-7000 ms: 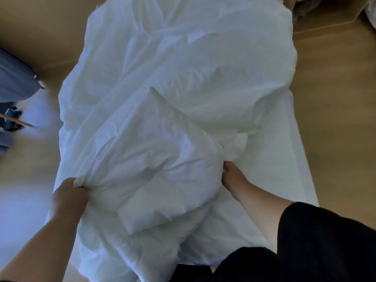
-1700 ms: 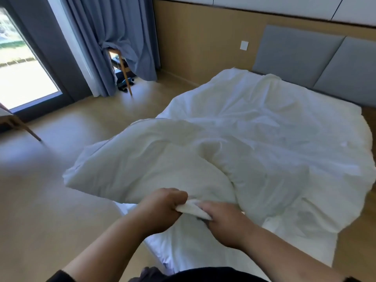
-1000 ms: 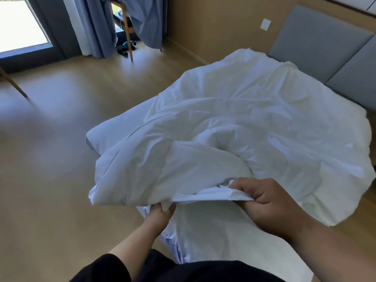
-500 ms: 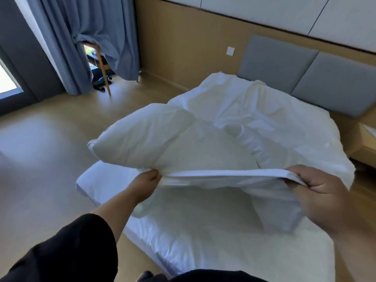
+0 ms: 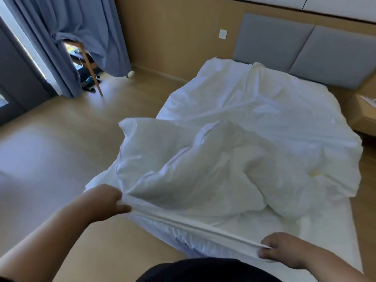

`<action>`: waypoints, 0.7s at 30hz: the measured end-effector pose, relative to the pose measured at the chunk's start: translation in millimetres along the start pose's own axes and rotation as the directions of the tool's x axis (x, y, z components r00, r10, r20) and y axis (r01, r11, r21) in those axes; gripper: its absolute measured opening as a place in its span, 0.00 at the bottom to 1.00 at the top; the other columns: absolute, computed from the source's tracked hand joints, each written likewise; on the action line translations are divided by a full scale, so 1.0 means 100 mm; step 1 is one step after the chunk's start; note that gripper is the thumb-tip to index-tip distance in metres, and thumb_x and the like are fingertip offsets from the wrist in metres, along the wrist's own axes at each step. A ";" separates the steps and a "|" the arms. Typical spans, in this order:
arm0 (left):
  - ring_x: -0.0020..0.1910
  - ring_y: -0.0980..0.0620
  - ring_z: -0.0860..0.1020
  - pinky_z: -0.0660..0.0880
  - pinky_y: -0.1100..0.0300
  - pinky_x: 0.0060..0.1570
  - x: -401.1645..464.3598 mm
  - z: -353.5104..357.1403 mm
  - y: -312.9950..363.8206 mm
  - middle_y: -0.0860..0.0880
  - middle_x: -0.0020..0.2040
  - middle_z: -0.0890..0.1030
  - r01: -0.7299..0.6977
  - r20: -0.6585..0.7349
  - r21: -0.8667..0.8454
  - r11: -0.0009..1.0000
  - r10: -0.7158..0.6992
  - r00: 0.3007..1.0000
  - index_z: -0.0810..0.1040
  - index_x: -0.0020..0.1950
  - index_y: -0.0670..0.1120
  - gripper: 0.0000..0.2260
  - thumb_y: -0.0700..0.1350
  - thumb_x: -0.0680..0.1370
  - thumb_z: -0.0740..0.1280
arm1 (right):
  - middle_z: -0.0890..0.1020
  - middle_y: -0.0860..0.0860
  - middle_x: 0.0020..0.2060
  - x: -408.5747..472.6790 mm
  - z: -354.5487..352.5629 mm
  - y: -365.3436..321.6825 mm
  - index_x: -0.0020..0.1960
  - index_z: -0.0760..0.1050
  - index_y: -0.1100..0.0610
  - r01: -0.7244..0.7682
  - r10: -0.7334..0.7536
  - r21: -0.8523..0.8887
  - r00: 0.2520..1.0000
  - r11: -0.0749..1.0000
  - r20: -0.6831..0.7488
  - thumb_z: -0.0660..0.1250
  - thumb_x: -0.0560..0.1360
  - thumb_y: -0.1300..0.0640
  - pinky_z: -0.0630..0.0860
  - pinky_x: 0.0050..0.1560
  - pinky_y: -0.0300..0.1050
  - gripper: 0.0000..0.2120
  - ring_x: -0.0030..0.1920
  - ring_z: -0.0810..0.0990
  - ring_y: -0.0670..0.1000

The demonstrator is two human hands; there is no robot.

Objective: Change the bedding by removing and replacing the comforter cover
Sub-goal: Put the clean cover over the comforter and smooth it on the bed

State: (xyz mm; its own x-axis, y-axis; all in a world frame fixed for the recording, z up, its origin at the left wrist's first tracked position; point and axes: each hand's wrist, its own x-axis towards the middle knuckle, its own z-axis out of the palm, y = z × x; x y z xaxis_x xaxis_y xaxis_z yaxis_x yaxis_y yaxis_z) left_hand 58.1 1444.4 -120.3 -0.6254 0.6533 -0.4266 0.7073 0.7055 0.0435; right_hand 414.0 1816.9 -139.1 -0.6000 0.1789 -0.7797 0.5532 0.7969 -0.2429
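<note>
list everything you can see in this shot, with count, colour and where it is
comforter cover: one, white, bunched over the bed, near edge pulled taut between both hands
bed: one, white sheet, right half of view, head end at the wall
headboard panels: two showing, grey, on the wall behind the bed
wall switch: one, white, on the tan wall left of the headboard
curtain: one, blue-grey, far left by the window
chair: one, wooden, partly behind the curtain
nightstand: one, light wood, right edge
floor: light wood, left of the bed
left hand: grips the cover's edge, near left
right hand: grips the same edge, near right
</note>
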 end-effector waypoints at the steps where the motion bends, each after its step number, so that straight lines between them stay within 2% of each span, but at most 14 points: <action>1: 0.41 0.58 0.74 0.70 0.63 0.44 0.02 0.14 -0.10 0.57 0.38 0.76 -0.014 0.066 0.045 0.999 0.011 0.998 0.74 0.39 0.55 0.15 0.64 0.76 0.62 | 0.70 0.48 0.36 0.07 0.03 -0.08 0.36 0.65 0.51 0.008 -0.007 -0.032 1.000 0.999 0.018 0.63 0.77 0.38 0.64 0.38 0.38 0.20 0.36 0.69 0.42; 4: 0.37 0.54 0.70 0.69 0.60 0.41 0.00 0.48 -0.26 0.54 0.33 0.70 0.010 0.116 0.175 0.985 -0.031 0.993 0.67 0.34 0.51 0.16 0.59 0.78 0.57 | 0.70 0.47 0.36 0.24 0.06 -0.27 0.35 0.65 0.49 0.030 -0.020 -0.171 0.998 0.985 0.061 0.62 0.78 0.41 0.62 0.35 0.37 0.18 0.35 0.68 0.43; 6: 0.34 0.54 0.69 0.71 0.59 0.39 -0.07 0.66 -0.34 0.53 0.32 0.71 0.076 0.082 0.062 0.995 -0.081 0.993 0.68 0.33 0.49 0.17 0.59 0.75 0.55 | 0.70 0.47 0.35 0.35 0.06 -0.37 0.36 0.67 0.49 0.029 -0.011 -0.259 0.998 0.966 0.070 0.62 0.78 0.42 0.61 0.34 0.38 0.16 0.35 0.68 0.44; 8: 0.31 0.55 0.68 0.68 0.60 0.33 -0.14 0.76 -0.34 0.52 0.30 0.71 0.072 -0.004 -0.062 0.995 -0.072 0.997 0.69 0.33 0.49 0.18 0.62 0.72 0.54 | 0.72 0.46 0.37 0.42 0.07 -0.42 0.40 0.72 0.51 0.022 -0.022 -0.259 1.000 0.966 0.006 0.62 0.79 0.45 0.63 0.36 0.41 0.13 0.40 0.73 0.47; 10: 0.30 0.56 0.67 0.65 0.61 0.31 -0.20 0.80 -0.36 0.53 0.31 0.70 0.029 -0.073 -0.154 0.988 -0.041 0.997 0.70 0.34 0.50 0.20 0.66 0.71 0.53 | 0.73 0.44 0.37 0.42 0.06 -0.42 0.40 0.71 0.50 0.033 -0.059 -0.179 0.989 0.983 -0.139 0.63 0.79 0.51 0.65 0.39 0.40 0.10 0.44 0.75 0.47; 11: 0.32 0.57 0.68 0.67 0.61 0.33 -0.23 0.81 -0.39 0.54 0.32 0.71 0.028 -0.078 -0.184 0.983 -0.043 0.996 0.71 0.34 0.50 0.23 0.68 0.71 0.54 | 0.74 0.44 0.36 0.40 0.04 -0.41 0.39 0.71 0.49 0.042 -0.064 -0.098 0.971 0.994 -0.232 0.63 0.79 0.55 0.65 0.39 0.39 0.10 0.43 0.76 0.46; 13: 0.37 0.58 0.72 0.73 0.61 0.40 -0.29 0.79 -0.45 0.54 0.38 0.73 0.077 -0.011 -0.200 0.977 -0.081 0.997 0.74 0.35 0.51 0.27 0.74 0.71 0.55 | 0.77 0.45 0.35 0.34 0.01 -0.36 0.39 0.74 0.47 0.069 -0.023 0.103 0.917 0.992 -0.397 0.63 0.79 0.58 0.65 0.35 0.39 0.11 0.36 0.76 0.43; 15: 0.46 0.57 0.73 0.72 0.60 0.50 -0.31 0.75 -0.47 0.57 0.43 0.75 0.080 0.057 -0.083 0.993 -0.076 0.995 0.77 0.41 0.54 0.27 0.75 0.71 0.53 | 0.79 0.44 0.35 0.26 0.03 -0.33 0.43 0.78 0.47 0.074 0.022 0.186 0.882 0.980 -0.470 0.64 0.79 0.57 0.66 0.33 0.39 0.09 0.35 0.76 0.43; 16: 0.49 0.58 0.73 0.71 0.60 0.54 -0.31 0.73 -0.44 0.60 0.43 0.75 0.015 0.007 -0.024 1.000 -0.015 1.000 0.77 0.43 0.56 0.27 0.75 0.72 0.52 | 0.80 0.45 0.36 0.24 0.06 -0.32 0.44 0.79 0.47 0.074 0.020 0.180 0.883 0.981 -0.470 0.65 0.79 0.56 0.68 0.35 0.40 0.07 0.37 0.77 0.43; 17: 0.50 0.58 0.73 0.69 0.59 0.55 -0.31 0.72 -0.39 0.62 0.42 0.75 -0.075 -0.116 0.001 0.997 0.074 0.990 0.77 0.42 0.57 0.25 0.75 0.72 0.52 | 0.81 0.45 0.37 0.22 0.09 -0.31 0.44 0.79 0.48 0.071 0.012 0.166 0.891 0.983 -0.453 0.65 0.79 0.55 0.69 0.36 0.40 0.07 0.38 0.78 0.44; 19: 0.44 0.58 0.74 0.72 0.58 0.51 -0.29 0.69 -0.25 0.63 0.39 0.74 -0.237 -0.374 -0.043 0.971 0.204 0.905 0.76 0.39 0.58 0.20 0.72 0.72 0.57 | 0.79 0.43 0.35 0.16 0.13 -0.27 0.40 0.75 0.48 0.064 -0.005 0.129 0.913 0.990 -0.409 0.66 0.79 0.53 0.65 0.35 0.39 0.09 0.37 0.76 0.44; 20: 0.41 0.57 0.74 0.73 0.58 0.47 -0.27 0.66 -0.16 0.63 0.38 0.73 -0.303 -0.459 -0.073 0.950 0.238 0.856 0.76 0.38 0.58 0.18 0.70 0.73 0.59 | 0.77 0.43 0.33 0.13 0.15 -0.24 0.38 0.72 0.48 0.060 -0.012 0.111 0.918 0.992 -0.396 0.65 0.79 0.53 0.63 0.34 0.39 0.11 0.35 0.74 0.44; 21: 0.40 0.57 0.74 0.74 0.59 0.44 -0.23 0.62 -0.05 0.62 0.37 0.73 -0.351 -0.487 -0.102 0.931 0.261 0.833 0.76 0.38 0.57 0.18 0.69 0.74 0.60 | 0.75 0.42 0.33 0.11 0.17 -0.22 0.37 0.70 0.48 0.051 -0.013 0.089 0.923 0.995 -0.385 0.64 0.79 0.53 0.62 0.34 0.40 0.11 0.35 0.73 0.44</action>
State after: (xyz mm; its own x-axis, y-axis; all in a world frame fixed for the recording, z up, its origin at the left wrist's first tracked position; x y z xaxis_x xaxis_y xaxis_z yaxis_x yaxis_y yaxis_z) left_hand 89.1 1409.0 -167.0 -0.4975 0.8621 0.0962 0.8443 0.4558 0.2820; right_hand 405.4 1791.3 -151.9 -0.7834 0.3767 -0.4944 0.5709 0.7506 -0.3327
